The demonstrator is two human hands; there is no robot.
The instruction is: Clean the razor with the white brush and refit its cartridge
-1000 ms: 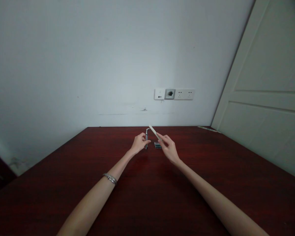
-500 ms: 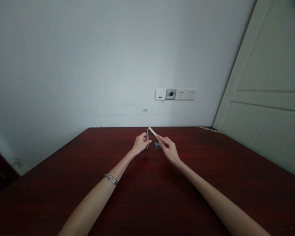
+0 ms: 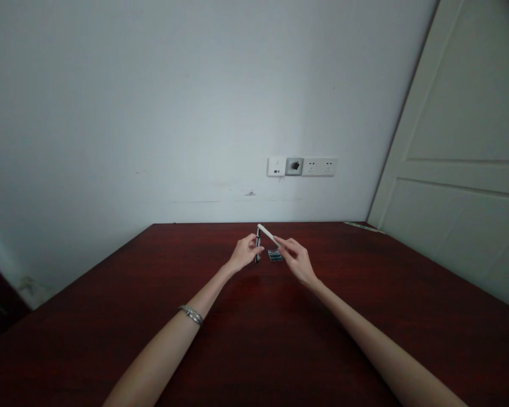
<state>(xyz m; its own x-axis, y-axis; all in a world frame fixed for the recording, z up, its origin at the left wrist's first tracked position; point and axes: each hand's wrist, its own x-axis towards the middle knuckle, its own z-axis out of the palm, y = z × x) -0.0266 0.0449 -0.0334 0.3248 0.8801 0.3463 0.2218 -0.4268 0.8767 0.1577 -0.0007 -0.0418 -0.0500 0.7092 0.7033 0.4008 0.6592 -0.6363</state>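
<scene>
My left hand is closed around a slim dark pen-like body held nearly upright above the dark red table. My right hand pinches a thin white stick or cap, tilted up to the left so that its far end meets the top of the dark piece. A small dark packet of several little items lies on the table just behind and between my hands.
A white wall stands behind the table with a row of sockets. A pale door lies to the right. A thin light strip rests at the table's far right corner. A bracelet is on my left wrist.
Both hands stay together, holding the same pieces. The white piece's tip has come closer to the top of the dark piece. The view has shifted slightly downward.
</scene>
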